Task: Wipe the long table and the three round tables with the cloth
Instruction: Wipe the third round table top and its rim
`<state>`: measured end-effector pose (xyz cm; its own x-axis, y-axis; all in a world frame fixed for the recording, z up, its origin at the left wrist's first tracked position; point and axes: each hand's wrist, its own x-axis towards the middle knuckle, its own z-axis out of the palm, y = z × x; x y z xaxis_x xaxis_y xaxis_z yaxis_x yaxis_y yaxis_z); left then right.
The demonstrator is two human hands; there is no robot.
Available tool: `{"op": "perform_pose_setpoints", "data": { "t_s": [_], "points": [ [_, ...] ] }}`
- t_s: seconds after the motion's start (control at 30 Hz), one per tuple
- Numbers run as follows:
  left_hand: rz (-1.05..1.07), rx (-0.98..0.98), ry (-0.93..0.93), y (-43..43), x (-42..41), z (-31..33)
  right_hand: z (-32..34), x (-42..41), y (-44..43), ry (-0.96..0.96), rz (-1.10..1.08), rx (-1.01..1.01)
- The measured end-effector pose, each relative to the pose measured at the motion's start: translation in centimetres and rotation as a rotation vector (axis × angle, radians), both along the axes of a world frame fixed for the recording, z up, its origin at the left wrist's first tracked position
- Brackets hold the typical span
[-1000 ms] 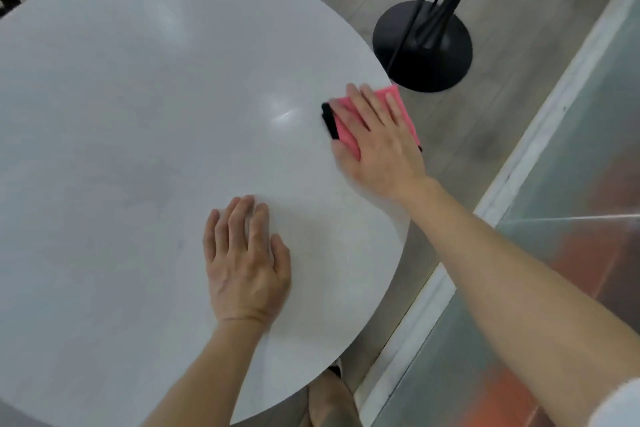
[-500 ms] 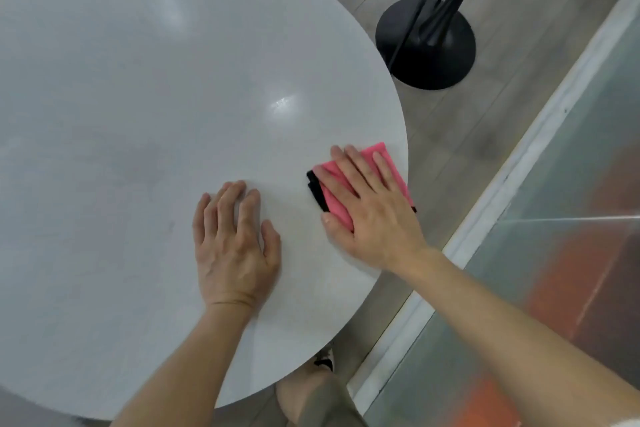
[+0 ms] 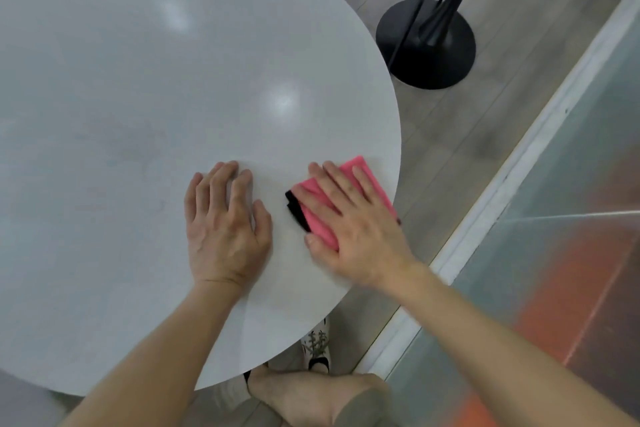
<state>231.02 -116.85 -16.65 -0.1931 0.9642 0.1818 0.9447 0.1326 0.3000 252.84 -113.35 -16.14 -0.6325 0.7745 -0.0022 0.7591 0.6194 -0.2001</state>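
A white round table (image 3: 138,97) fills the left and middle of the head view. A folded pink cloth (image 3: 317,208) with a black edge lies near the table's right rim. My right hand (image 3: 349,222) presses flat on the cloth, fingers spread over it. My left hand (image 3: 225,222) rests flat on the bare tabletop just left of the cloth, holding nothing.
A black round table base (image 3: 427,45) with chair legs stands on the wooden floor at the upper right. A glass wall with a white floor rail (image 3: 485,204) runs along the right. My knee and shoe (image 3: 317,347) show under the table's near edge.
My right hand has slid the cloth along the table's right rim toward me, from the far right edge down to beside my left hand. The left hand stayed flat.
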Motion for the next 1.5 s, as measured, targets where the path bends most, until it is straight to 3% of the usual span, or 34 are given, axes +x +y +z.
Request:
{"op": "perform_pose_setpoints", "data": {
  "t_s": [0.17, 0.23, 0.3, 0.37, 0.47, 0.53, 0.6, 0.7, 0.77, 0.8, 0.87, 0.97, 1.07, 1.13, 1.23, 1.3, 1.33, 1.4, 1.5],
  "points": [
    [0.001, 0.024, -0.01, -0.1, 0.1, -0.2, -0.3, 0.3, 15.9, -0.108, -0.256, 0.068],
    [-0.002, 0.025, -0.016, 0.0, 0.0, -0.2, -0.7, -0.5, 17.5, -0.1, -0.364, 0.074],
    [0.002, 0.011, -0.011, -0.1, -0.1, -0.2, -0.6, -1.9, 14.0, -0.047, -0.407, 0.068],
    [-0.009, -0.002, -0.009, -0.2, 0.0, 0.0, -0.1, -3.0, 5.8, -0.002, -0.306, 0.047],
    [-0.012, 0.0, -0.008, -0.1, -0.2, 0.0, 0.2, -1.9, -3.8, -0.019, 0.075, -0.033],
    [-0.01, 0.013, -0.023, -0.1, -0.1, -0.2, -0.1, 0.1, -2.6, -0.044, 0.292, -0.049],
    [-0.008, 0.04, -0.03, 0.0, -0.1, -0.2, -0.2, 0.8, 3.1, -0.083, 0.358, 0.012],
    [-0.005, 0.054, -0.003, 0.0, -0.1, -0.4, -0.3, -1.0, 11.9, -0.125, -0.043, 0.05],
    [0.032, 0.073, 0.003, -0.1, -0.3, -0.4, -0.5, -4.4, 13.7, -0.092, -0.344, 0.061],
    [0.043, 0.09, -0.01, -0.5, -0.5, -0.3, -0.6, -6.3, 12.5, -0.065, -0.391, 0.062],
    [0.052, 0.124, -0.052, -1.7, -1.1, -0.1, -0.6, -8.7, 7.1, -0.031, -0.253, 0.065],
    [0.047, 0.107, -0.041, -5.4, -3.5, 0.2, -0.1, -7.3, -0.7, -0.042, 0.302, -0.013],
    [-0.008, 0.026, 0.038, -11.0, -8.0, 0.2, 0.4, -4.8, 0.7, -0.123, 0.626, -0.054],
    [-0.053, -0.066, 0.095, -12.7, -11.0, 0.2, 0.6, -5.3, 5.9, -0.16, 0.523, -0.012],
    [-0.045, -0.101, 0.095, -12.9, -11.7, -0.5, 0.1, -8.2, 12.2, -0.114, -0.03, 0.054],
    [-0.03, -0.083, 0.075, -12.6, -11.4, -0.8, -0.7, -12.4, 11.0, -0.065, -0.303, 0.05],
    [-0.034, -0.072, 0.07, -12.9, -11.4, -0.9, -0.8, -14.5, 8.2, -0.039, -0.324, 0.064],
    [-0.039, -0.041, 0.047, -13.4, -11.6, -1.1, -0.5, -16.9, 0.7, 0.002, -0.109, 0.049],
    [-0.038, -0.011, 0.021, -13.2, -11.8, -1.1, 0.5, -13.9, -4.8, -0.035, 0.507, -0.057]
  ]
}}
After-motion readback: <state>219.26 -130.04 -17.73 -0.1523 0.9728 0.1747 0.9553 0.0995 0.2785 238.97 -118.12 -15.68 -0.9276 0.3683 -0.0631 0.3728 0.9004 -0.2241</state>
